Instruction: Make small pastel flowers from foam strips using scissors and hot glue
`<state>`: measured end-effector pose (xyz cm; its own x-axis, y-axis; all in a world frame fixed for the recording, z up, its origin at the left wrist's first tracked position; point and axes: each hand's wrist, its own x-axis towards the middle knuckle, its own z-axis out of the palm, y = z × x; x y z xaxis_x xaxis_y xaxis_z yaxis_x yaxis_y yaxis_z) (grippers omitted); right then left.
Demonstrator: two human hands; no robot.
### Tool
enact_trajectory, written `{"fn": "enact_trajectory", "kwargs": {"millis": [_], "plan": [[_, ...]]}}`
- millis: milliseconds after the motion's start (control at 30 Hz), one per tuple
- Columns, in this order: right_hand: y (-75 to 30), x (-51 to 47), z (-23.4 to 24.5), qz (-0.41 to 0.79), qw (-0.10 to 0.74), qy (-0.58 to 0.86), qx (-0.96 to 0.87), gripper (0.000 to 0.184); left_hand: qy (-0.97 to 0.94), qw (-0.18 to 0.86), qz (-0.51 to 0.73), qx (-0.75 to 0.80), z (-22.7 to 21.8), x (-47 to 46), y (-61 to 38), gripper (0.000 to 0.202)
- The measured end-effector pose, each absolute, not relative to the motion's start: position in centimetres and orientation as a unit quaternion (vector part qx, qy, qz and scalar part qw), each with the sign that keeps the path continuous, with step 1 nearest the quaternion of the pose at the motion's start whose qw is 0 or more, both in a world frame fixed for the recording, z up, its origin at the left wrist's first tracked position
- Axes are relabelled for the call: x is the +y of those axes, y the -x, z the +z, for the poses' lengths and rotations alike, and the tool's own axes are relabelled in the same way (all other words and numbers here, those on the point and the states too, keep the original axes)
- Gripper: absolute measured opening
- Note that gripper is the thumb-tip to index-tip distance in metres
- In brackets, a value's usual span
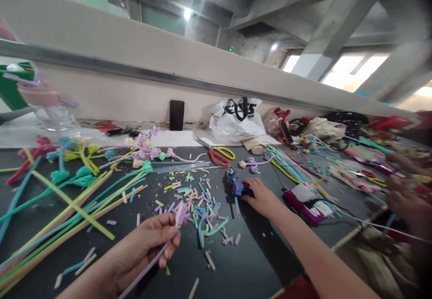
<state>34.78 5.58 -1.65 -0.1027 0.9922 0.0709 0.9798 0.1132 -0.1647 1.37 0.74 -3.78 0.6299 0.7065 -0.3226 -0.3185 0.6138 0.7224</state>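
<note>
My left hand pinches a lilac pipe cleaner stem between thumb and fingers. At the stem's upper end sits a lilac bud-like piece. Farther right, my right hand is closed around the dark handle of a blue tool that looks like a glue gun, which rests on or just above the dark table. Part of its grip is hidden by my fingers. Short cut bits of pipe cleaner in pastel colours lie scattered between my hands.
Long pipe cleaners and fuzzy flowers cover the left side. Scissors, a phone and a white bag stand or lie toward the back. A purple-and-white box is right of my arm. Another person's hands show at far right.
</note>
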Motion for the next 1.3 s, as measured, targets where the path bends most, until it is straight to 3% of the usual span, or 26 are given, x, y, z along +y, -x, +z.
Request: {"fn": "enact_trajectory", "kwargs": {"millis": [100,200,367,567,767,933,1067,1300], "plan": [[-34.4,5.4,-1.4,-0.001,0.077,0.684,-0.725,0.041,-0.313,0.845,0.305,0.309,-3.6,0.8,-1.2,0.01],[-31.7,4.1,-0.6,-0.05,0.139,0.667,-0.731,0.03,-0.308,0.842,0.319,0.306,-3.6,0.9,-1.1,0.009],[-24.6,3.6,-0.5,0.082,0.185,0.518,-0.831,0.015,-0.291,0.835,0.37,0.284,-4.0,1.3,-0.9,0.007],[-20.7,7.8,-2.2,0.09,0.119,0.469,-0.87,0.017,-0.281,0.816,0.395,0.314,-4.5,1.3,-0.6,0.016],[-21.1,8.7,-2.4,0.089,0.152,0.499,-0.848,0.018,-0.248,0.811,0.419,0.323,-3.8,1.6,-0.8,0.025],[-18.7,7.2,-2.1,0.103,0.098,0.428,-0.892,0.012,-0.263,0.819,0.416,0.296,-3.9,1.9,-1.2,0.012],[-17.5,6.8,-2.8,0.099,0.062,0.451,-0.885,0.006,-0.283,0.816,0.409,0.295,-4.0,1.8,-1.1,0.006],[-19.4,7.4,-3.1,0.151,0.187,0.438,-0.866,0.011,-0.312,0.816,0.379,0.303,-4.1,1.8,-1.4,0.007]]}}
